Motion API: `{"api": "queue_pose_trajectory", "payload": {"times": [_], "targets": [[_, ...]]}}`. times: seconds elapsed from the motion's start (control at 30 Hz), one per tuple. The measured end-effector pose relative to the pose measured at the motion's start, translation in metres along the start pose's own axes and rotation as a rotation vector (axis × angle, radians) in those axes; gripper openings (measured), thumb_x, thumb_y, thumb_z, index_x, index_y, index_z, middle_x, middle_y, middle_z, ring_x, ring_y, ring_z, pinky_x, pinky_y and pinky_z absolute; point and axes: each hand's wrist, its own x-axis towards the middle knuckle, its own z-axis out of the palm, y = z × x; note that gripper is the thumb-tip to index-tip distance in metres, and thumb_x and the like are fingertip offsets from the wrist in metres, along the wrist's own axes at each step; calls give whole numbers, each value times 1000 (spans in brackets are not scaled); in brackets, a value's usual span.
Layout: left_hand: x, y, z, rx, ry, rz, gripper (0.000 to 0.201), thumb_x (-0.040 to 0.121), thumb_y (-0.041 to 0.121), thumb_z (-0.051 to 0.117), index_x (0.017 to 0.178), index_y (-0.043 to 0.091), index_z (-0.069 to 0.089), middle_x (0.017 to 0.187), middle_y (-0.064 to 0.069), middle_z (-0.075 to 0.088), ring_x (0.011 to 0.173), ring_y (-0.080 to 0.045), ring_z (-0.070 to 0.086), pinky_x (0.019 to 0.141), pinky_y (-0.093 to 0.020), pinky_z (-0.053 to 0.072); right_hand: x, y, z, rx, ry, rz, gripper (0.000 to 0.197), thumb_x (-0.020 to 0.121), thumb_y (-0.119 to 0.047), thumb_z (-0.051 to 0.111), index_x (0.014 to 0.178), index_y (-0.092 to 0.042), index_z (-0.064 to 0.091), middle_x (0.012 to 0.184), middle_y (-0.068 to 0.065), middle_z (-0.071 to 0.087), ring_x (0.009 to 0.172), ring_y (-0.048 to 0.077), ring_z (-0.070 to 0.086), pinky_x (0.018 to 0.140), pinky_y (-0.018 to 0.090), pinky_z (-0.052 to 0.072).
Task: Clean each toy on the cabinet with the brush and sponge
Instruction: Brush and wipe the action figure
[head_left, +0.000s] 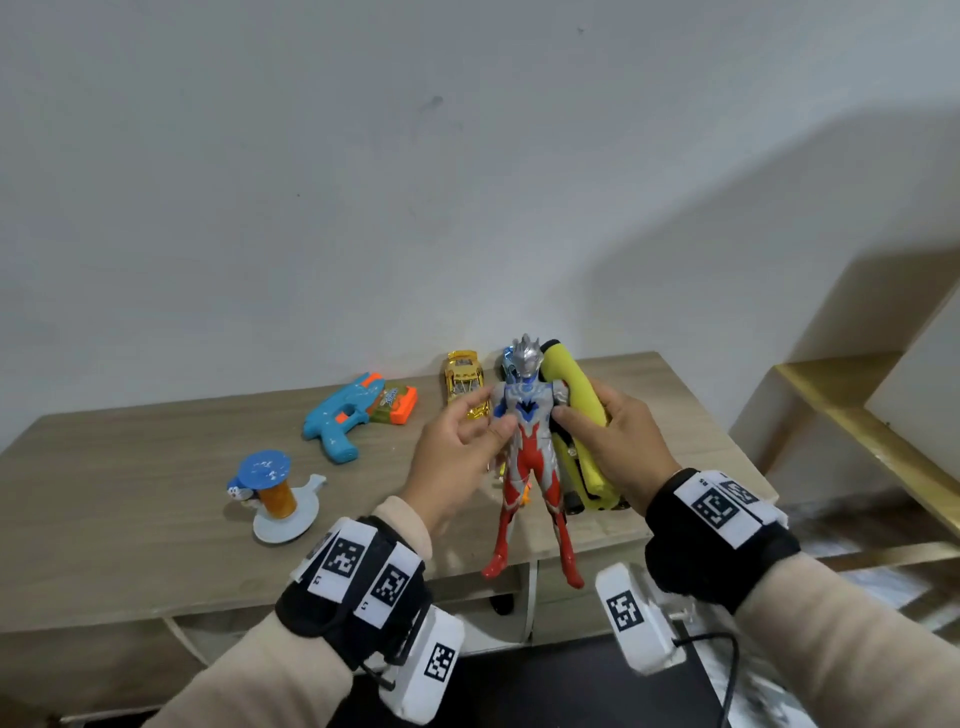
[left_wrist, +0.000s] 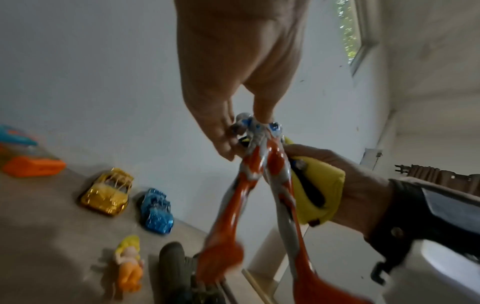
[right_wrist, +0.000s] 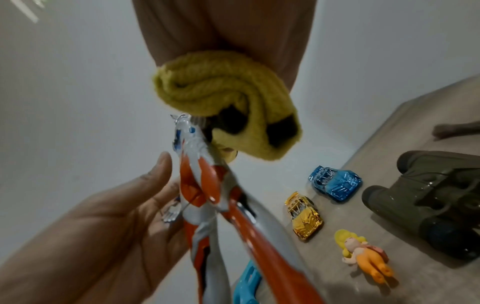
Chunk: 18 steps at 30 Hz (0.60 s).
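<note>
The red, silver and blue hero figure (head_left: 530, 447) is held upright in the air above the front edge of the wooden worktop (head_left: 156, 467), head up and legs hanging past the edge. The right hand (head_left: 618, 441) is wrapped around a folded yellow sponge (head_left: 574, 400) with a dark strip showing in its fold, pressed against the figure's side; its thumb lies on the figure's chest. The left hand (head_left: 457, 447) has its fingers loosely spread at the figure's other arm and waist. From the right wrist view the palm looks open beside the figure rather than clamped on it.

Behind the figure on the worktop lie a gold toy car (head_left: 464, 382) and a blue toy car (left_wrist: 155, 211). Left of the figure are a blue water pistol (head_left: 340, 415) with an orange tank and a small blue-capped toy (head_left: 267, 493) on a white base. A yellow-haired doll (right_wrist: 363, 255) and a dark green wheeled toy (right_wrist: 436, 197) lie near the cars.
</note>
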Motion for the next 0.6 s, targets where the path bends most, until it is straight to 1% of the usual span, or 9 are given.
{"api": "queue_pose_trajectory", "payload": {"times": [0.03, 0.1, 0.17, 0.23, 0.3, 0.37, 0.43, 0.5, 0.6], "targets": [[-2, -3, 5, -28, -56, -23, 55, 86, 22, 66, 134, 30, 42, 107, 1, 71, 90, -10, 70, 73, -23, 56, 1, 0, -3, 38, 3, 19, 21, 86, -17, 62, 107, -20, 64, 84, 1, 71, 69, 13, 66, 64, 31, 56], [-3, -11, 14, -29, -90, -31, 62, 84, 17, 69, 131, 40, 36, 105, -5, 71, 90, -14, 71, 76, -28, 57, 3, 1, -7, 104, -2, 42, 20, 87, -17, 61, 107, -21, 64, 84, -1, 71, 69, 11, 67, 64, 28, 55], [-1, -14, 23, -62, -68, -21, 63, 82, 13, 71, 124, 45, 37, 97, -2, 72, 82, -11, 71, 72, -26, 56, 7, 5, -12, 80, 2, 29, 20, 88, -20, 60, 108, -23, 63, 86, -2, 71, 72, 10, 66, 66, 26, 54], [4, -16, 31, -96, -34, -33, 63, 81, 12, 72, 125, 44, 39, 98, -2, 72, 83, -13, 71, 71, -29, 57, 11, 12, -18, -37, 32, 2, 23, 89, -28, 58, 112, -28, 61, 82, -10, 67, 71, 4, 63, 65, 23, 50], [9, -17, 38, -128, 9, -62, 67, 79, 20, 75, 133, 38, 41, 114, -4, 69, 97, -17, 70, 85, -40, 57, 13, 21, -25, -160, 30, -13, 31, 90, -36, 54, 121, -38, 55, 86, -15, 66, 79, 5, 62, 73, 28, 49], [15, -18, 42, -160, 68, -72, 85, 66, 40, 82, 139, 36, 37, 128, -3, 62, 112, -19, 63, 95, -47, 52, 12, 30, -33, -234, -17, -26, 40, 90, -36, 52, 129, -43, 46, 105, -11, 67, 94, 10, 61, 84, 29, 47], [24, -24, 45, -190, 124, -90, 99, 53, 52, 84, 140, 37, 37, 134, -2, 58, 120, -20, 58, 98, -48, 49, 10, 38, -45, -272, -82, -19, 43, 91, -27, 54, 131, -41, 45, 117, -11, 61, 101, 8, 58, 88, 23, 42], [33, -30, 49, -203, 158, -109, 102, 52, 51, 86, 140, 37, 37, 136, -1, 56, 122, -20, 56, 99, -50, 48, 6, 48, -60, -302, -140, 10, 44, 90, -21, 56, 124, -47, 46, 116, -14, 59, 101, 6, 56, 86, 18, 38], [42, -36, 57, -180, 158, -127, 108, 45, 59, 84, 140, 40, 36, 137, -1, 55, 122, -22, 56, 98, -51, 48, 10, 71, -91, -363, -58, 76, 43, 88, -22, 59, 122, -46, 51, 120, -11, 62, 109, 9, 56, 85, 14, 34]]}}
